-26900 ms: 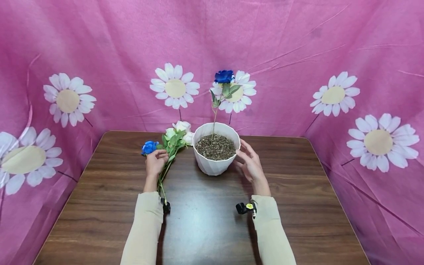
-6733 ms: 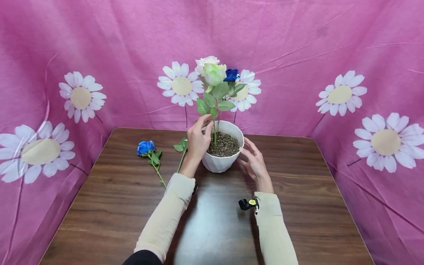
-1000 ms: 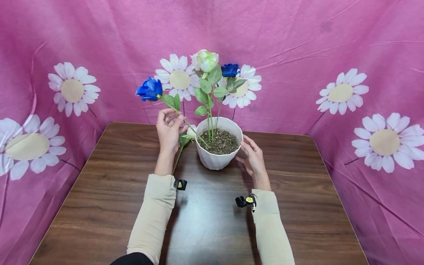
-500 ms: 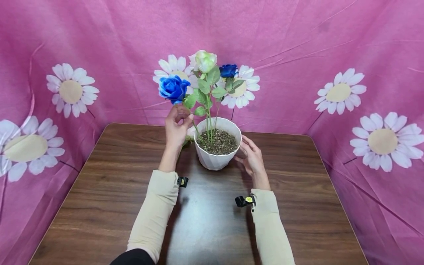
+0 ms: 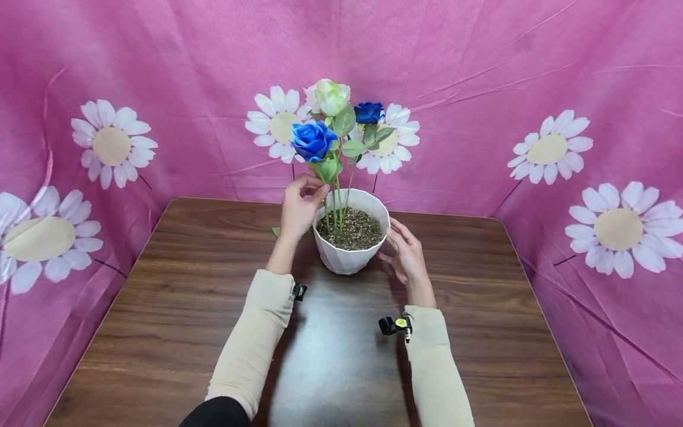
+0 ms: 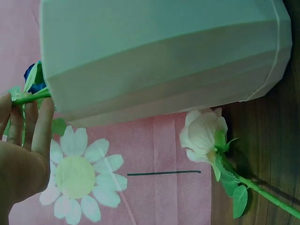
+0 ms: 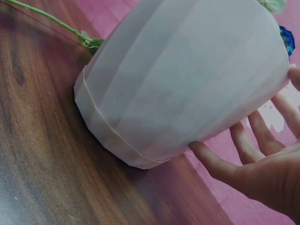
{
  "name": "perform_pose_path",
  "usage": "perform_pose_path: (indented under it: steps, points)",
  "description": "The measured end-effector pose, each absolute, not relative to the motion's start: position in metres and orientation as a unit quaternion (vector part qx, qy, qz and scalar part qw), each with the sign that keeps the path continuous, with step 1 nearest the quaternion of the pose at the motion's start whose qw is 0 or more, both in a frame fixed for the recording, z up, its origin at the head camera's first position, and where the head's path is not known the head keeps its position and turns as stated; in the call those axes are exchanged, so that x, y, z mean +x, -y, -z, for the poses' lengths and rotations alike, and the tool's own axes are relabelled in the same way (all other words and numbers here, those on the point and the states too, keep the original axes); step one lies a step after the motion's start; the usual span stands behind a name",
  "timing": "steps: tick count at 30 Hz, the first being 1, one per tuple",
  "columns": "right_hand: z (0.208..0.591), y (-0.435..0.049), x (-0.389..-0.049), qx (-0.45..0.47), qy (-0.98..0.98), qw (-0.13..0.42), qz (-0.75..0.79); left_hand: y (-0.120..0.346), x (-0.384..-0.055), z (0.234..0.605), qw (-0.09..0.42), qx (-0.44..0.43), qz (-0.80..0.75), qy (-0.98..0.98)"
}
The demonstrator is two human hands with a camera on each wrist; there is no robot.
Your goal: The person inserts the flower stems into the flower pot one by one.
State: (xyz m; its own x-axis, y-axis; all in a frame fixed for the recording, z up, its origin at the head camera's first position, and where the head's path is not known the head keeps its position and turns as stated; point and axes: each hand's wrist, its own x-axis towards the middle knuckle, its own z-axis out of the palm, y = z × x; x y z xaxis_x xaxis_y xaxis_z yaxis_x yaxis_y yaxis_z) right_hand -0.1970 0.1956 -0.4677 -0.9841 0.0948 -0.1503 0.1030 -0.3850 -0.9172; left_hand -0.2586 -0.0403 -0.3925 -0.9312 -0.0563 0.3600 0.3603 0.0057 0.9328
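My left hand point(image 5: 299, 207) pinches the green stem of a blue rose point(image 5: 313, 141) between thumb and fingers, above the pot's left rim. The stem's lower end stands in the soil point(image 5: 360, 230) of a white faceted flower pot point(image 5: 349, 261). A pale green-white rose point(image 5: 329, 96) and a second, darker blue rose point(image 5: 369, 112) stand upright in the same soil. My right hand point(image 5: 411, 258) touches the pot's right side; in the right wrist view its fingers are spread and fairly straight, fingertips against the wall. A white rose point(image 6: 204, 136) lies on the table beside the pot, mostly hidden in the head view.
The pot stands toward the back of a brown wooden table point(image 5: 341, 356). A pink cloth point(image 5: 459, 53) printed with large daisies hangs behind and on both sides. Small black wrist devices point(image 5: 395, 324) sit at both cuffs.
Over the last second my left hand moved right, swinging the blue rose from a leftward lean to nearly upright beside the pale rose. My right hand stayed at the pot.
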Motion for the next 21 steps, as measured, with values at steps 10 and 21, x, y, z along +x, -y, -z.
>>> perform_pose_path:
  steps: [10, 21]
  points:
    - [0.471, -0.196, -0.198, 0.092, -0.553, 0.005, 0.828, 0.035, -0.262, 0.408, 0.181, -0.112, 0.630, 0.747]
    - [0.470, -0.196, -0.198, 0.082, -0.548, 0.005, 0.833, 0.032, -0.267, 0.425, 0.335, -0.190, 0.515, 0.765]
